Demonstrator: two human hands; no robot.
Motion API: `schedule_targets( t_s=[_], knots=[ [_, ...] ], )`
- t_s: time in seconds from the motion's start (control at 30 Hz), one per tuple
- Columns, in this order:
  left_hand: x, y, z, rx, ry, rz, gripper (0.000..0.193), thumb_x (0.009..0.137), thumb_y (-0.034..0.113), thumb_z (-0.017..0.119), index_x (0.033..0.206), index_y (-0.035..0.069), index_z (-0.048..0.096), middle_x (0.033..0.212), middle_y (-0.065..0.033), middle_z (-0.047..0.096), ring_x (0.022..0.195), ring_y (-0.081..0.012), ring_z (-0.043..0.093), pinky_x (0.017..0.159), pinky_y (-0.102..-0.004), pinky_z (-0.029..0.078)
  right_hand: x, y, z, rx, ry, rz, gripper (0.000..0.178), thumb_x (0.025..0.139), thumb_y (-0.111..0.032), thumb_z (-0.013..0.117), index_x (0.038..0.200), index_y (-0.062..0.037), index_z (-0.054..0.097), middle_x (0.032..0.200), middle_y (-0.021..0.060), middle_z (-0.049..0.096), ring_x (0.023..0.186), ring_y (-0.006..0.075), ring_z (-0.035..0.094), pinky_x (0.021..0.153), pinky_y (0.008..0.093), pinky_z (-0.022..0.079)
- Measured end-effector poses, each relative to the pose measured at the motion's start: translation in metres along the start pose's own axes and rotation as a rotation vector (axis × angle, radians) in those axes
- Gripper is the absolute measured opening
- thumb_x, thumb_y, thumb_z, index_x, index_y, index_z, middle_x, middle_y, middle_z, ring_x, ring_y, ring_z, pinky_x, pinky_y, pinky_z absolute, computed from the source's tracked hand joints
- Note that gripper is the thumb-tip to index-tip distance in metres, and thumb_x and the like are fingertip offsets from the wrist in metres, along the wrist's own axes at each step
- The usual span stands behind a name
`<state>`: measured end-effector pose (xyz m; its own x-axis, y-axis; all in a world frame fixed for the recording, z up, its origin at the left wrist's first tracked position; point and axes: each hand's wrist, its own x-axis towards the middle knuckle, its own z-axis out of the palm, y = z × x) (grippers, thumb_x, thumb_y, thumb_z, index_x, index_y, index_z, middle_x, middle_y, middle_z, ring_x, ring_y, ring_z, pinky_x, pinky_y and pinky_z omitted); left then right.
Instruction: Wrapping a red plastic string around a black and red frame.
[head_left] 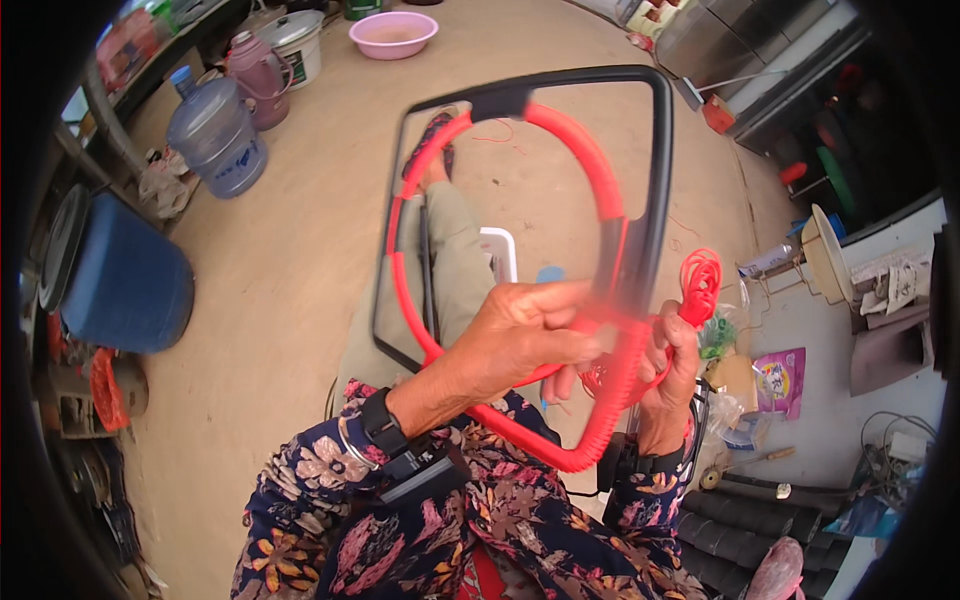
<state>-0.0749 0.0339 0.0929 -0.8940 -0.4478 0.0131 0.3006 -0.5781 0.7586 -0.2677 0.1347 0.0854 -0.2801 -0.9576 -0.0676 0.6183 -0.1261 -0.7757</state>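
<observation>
A black rounded frame [661, 170] with a ring inside it, partly wrapped in red cord [588, 160], is held up in front of me. My left hand [520, 335] grips the wrapped lower right part of the ring, its fingers blurred. My right hand [672, 375] holds the frame's lower right side and a small bundle of red cord [700, 285]. Both wrists wear black bands, and the sleeves are dark with flowers.
A sandy floor lies below, with my leg and sandal [432, 150] seen through the frame. A blue water jug [216, 135], a blue barrel [125, 285], a pink basin [393, 34] and pots stand at the left and back. Bags, tools and clutter lie at the right [780, 380].
</observation>
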Motion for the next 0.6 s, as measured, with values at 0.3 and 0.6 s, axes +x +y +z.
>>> schedule_targets(
  t_s=[0.3, 0.6],
  knots=[
    [-0.015, -0.064, -0.052, 0.162, 0.395, -0.18, 0.033, 0.084, 0.0, 0.062, 0.117, -0.003, 0.059, 0.071, -0.0051, 0.06, 0.049, -0.011, 0.058, 0.039, -0.0218, 0.044, -0.001, 0.056, -0.043, -0.625, 0.466, 0.195, 0.019, 0.092, -0.023, 0.06, 0.091, -0.0042, 0.062, 0.054, -0.0058, 0.039, 0.043, 0.0051, 0.037, 0.04, 0.0226, 0.029],
    [-0.021, -0.083, -0.055, 0.05, 0.475, -0.33, 0.036, 0.084, 0.001, 0.064, 0.12, -0.001, 0.059, 0.07, -0.0057, 0.061, 0.047, -0.012, 0.056, 0.038, -0.0222, 0.041, -0.002, 0.091, -0.024, -0.68, 0.166, 0.25, 0.023, 0.09, -0.027, 0.065, 0.079, -0.0077, 0.057, 0.057, -0.0057, 0.047, 0.046, 0.0043, 0.04, 0.043, 0.0226, 0.031]
  ],
)
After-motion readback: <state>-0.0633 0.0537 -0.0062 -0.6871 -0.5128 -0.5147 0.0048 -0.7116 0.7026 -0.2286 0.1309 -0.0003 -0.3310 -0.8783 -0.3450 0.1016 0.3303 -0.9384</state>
